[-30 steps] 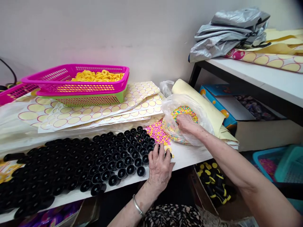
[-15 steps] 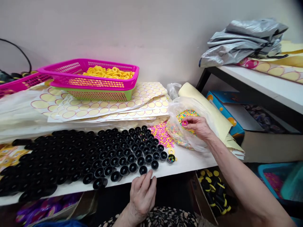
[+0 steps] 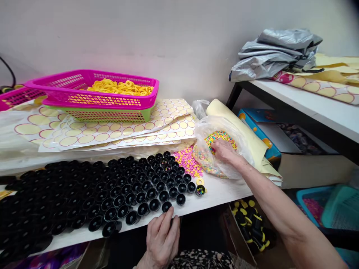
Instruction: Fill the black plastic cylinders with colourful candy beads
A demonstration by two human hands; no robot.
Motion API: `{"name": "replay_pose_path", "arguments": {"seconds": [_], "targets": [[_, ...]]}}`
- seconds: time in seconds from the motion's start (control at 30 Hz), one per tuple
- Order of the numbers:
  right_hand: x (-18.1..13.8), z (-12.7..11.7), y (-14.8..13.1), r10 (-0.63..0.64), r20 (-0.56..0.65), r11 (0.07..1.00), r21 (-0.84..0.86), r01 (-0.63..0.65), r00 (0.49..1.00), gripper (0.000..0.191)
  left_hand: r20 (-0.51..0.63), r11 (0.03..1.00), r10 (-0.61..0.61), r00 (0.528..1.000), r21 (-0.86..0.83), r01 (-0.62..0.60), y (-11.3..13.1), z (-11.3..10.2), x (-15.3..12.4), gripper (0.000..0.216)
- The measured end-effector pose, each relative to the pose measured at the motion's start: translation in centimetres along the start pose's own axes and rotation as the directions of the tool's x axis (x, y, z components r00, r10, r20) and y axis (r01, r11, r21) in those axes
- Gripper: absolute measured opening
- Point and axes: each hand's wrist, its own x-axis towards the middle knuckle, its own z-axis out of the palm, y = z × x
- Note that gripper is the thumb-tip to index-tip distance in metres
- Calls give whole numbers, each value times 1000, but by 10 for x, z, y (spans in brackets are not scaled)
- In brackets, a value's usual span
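Observation:
My right hand (image 3: 224, 151) is down in a clear plastic bag (image 3: 206, 125) of small multicoloured beads (image 3: 220, 136), its fingers curled into them; whatever they grip is hidden. My left hand (image 3: 162, 235) rests at the front edge of the white table (image 3: 221, 192), fingers stretched out and holding nothing, just below the nearest black cup (image 3: 166, 206). Rows of several small black cups (image 3: 112, 190) cover the table. One cup (image 3: 200, 190) at the right end of the rows holds beads, with a yellow ring (image 3: 200, 181) beside it. A heap of pink beads (image 3: 187, 158) lies left of the bag.
A pink basket (image 3: 70, 80) of yellow rings sits on a green one, on sheets of round stickers (image 3: 126, 127). Grey plastic bags (image 3: 277, 52) lie on a higher shelf at right. A blue box (image 3: 258, 127), a teal basket (image 3: 331, 201) and black-and-yellow pieces (image 3: 252, 224) sit lower down.
My left hand drew back from the cups to the table edge. My right hand lifted out of the bag with a small pink thing, then dipped back into the beads.

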Motion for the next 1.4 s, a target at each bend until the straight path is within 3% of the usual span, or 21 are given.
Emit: {"name": "replay_pose_path", "arguments": {"seconds": [0.13, 0.23, 0.3, 0.4, 0.47, 0.63, 0.73, 0.8, 0.87, 0.97, 1.2, 1.3, 1.4], "targets": [[3, 8, 4, -4, 0, 982, 191, 4, 1000, 8, -16, 1000, -30, 999, 7, 30, -2, 2, 1, 39], [-2, 6, 8, 20, -53, 939, 343, 0, 998, 17, -27, 999, -44, 999, -2, 44, -2, 5, 1, 37], [-9, 1, 6, 53, -83, 849, 528, -1, 995, 22, -27, 999, -43, 999, -4, 43, 0, 7, 1, 37], [-26, -6, -10, 87, -29, 602, 798, -29, 996, 25, -11, 998, -56, 998, 23, 56, 2, 8, 3, 42], [-39, -8, -27, 32, 44, 565, 823, -54, 999, 26, 8, 996, -65, 998, 59, 64, 2, 8, 6, 44], [-61, 4, -65, -213, 199, 758, 651, 33, 957, 16, 25, 992, -66, 997, 105, 63, 1, 6, 11, 42], [-61, 17, -76, -344, 203, 842, 499, 205, 917, 9, 38, 992, -58, 998, 110, 54, 1, 6, 11, 41], [-58, 23, -78, -448, 215, 874, 309, 375, 868, 12, 42, 993, -53, 998, 111, 48, 1, 6, 10, 40], [-57, 27, -81, -524, 274, 848, 79, 524, 807, 16, 41, 993, -56, 998, 107, 51, 0, 7, 10, 40], [-58, 29, -89, -543, 383, 754, -167, 635, 747, 14, 41, 993, -65, 997, 97, 61, 0, 6, 10, 39], [-68, 31, -110, -581, 435, 601, -341, 723, 688, 14, 44, 995, -63, 997, 80, 59, 1, 6, 11, 38], [-67, 26, -108, -592, 379, 612, -364, 703, 711, 15, 40, 995, -59, 997, 83, 56, 1, 6, 12, 38], [-55, 13, -87, -488, 212, 731, -431, 529, 847, 18, 29, 995, -57, 998, 78, 55, -1, 6, 10, 38]]}}
